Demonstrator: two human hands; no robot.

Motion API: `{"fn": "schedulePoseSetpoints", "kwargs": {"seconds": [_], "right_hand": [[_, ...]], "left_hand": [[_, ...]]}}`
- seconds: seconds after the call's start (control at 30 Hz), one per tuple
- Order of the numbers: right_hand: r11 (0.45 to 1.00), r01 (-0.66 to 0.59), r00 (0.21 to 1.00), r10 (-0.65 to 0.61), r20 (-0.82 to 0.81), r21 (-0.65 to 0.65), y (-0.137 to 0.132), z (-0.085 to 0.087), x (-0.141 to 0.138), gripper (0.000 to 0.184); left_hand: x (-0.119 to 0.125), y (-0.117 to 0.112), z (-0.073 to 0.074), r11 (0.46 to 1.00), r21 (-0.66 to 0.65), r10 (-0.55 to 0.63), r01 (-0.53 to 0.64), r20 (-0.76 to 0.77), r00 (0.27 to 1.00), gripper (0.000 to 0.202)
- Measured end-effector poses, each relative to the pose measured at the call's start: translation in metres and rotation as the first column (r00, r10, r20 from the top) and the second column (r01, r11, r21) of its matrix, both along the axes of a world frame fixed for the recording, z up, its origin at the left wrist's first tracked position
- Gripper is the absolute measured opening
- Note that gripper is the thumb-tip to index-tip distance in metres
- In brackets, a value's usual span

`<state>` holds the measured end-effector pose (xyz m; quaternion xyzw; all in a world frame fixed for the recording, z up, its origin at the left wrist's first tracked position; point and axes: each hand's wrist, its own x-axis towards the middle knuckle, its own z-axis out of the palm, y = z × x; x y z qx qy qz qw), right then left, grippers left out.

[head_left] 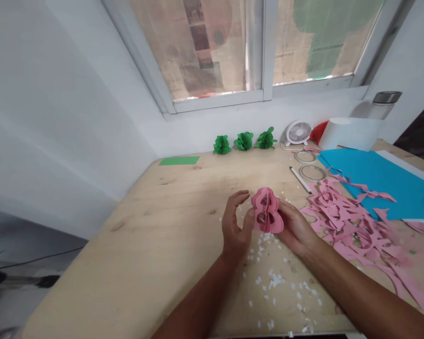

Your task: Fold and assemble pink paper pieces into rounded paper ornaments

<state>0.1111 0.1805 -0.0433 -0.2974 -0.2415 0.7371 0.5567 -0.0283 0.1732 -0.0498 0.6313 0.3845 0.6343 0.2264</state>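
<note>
Two white walls (74, 94) meet in a corner beyond and left of the pink paper piece (267, 212), which serves as reference. Window (267, 52) set in the wall beyond it. Wooden table (155, 245) under it: pale, knotted, flat. Blue sheets (392, 188) lie well to its right; pink scraps (360, 230) heap up between, partly over the blue. White fan (298, 132) stands beyond it, rightward, near the wall. Right hand (294, 228) at its right side, closed on it, fingers mostly hidden behind. Left hand (236, 228) at its left side, fingers curled but wide of the thumb; thumb tip at the edge, firm contact cannot be told. The piece itself is between the hands, over the table; whether its base touches the wood is unclear. Lobed layers fan from a central spine, with cut-out openings. Judgement on handling: thin layers likely crease, so pinch lightly near the spine, steady with the right, ease layers apart singly with the left thumb, keep fingertips out of the openings and check for even spacing. Three green paper figures (243, 141) stand in a row beyond it; pen (300, 180) to its right, farther off; white flakes (276, 280) strewn on its near side.
</note>
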Motion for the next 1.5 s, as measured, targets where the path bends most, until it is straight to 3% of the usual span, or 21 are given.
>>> {"fn": "schedulePoseSetpoints", "kwargs": {"seconds": [0.17,0.3,0.5,0.77,1.0,1.5], "right_hand": [[1.000,-0.005,1.000,0.005,0.012,0.022,-0.001,0.004,-0.001,0.013],[0.998,0.025,0.999,-0.028,0.044,0.059,-0.002,0.006,-0.003,0.016],[0.996,0.077,0.995,-0.079,0.055,0.046,-0.001,0.005,-0.003,0.020],[0.991,0.093,0.992,-0.101,0.079,0.093,-0.002,0.002,-0.004,0.017],[0.993,0.072,0.992,-0.080,0.094,0.091,-0.005,0.005,-0.008,0.024],[0.997,0.044,0.997,-0.048,0.067,0.060,-0.008,0.006,-0.009,0.017]], "left_hand": [[0.002,-0.014,0.015,0.959,0.273,0.135,-0.074,-0.214,0.968,0.025],[0.008,-0.021,0.023,0.903,0.423,0.256,-0.078,-0.382,0.888,0.018],[0.013,-0.017,0.020,0.896,0.386,0.392,-0.221,-0.448,0.803,0.012],[0.015,-0.013,0.016,0.904,0.350,0.404,-0.246,-0.509,0.760,0.005],[0.016,-0.012,0.014,0.903,0.358,0.400,-0.237,-0.501,0.767,0.006],[0.013,-0.008,0.008,0.922,0.308,0.358,-0.236,-0.439,0.824,0.011]]}}
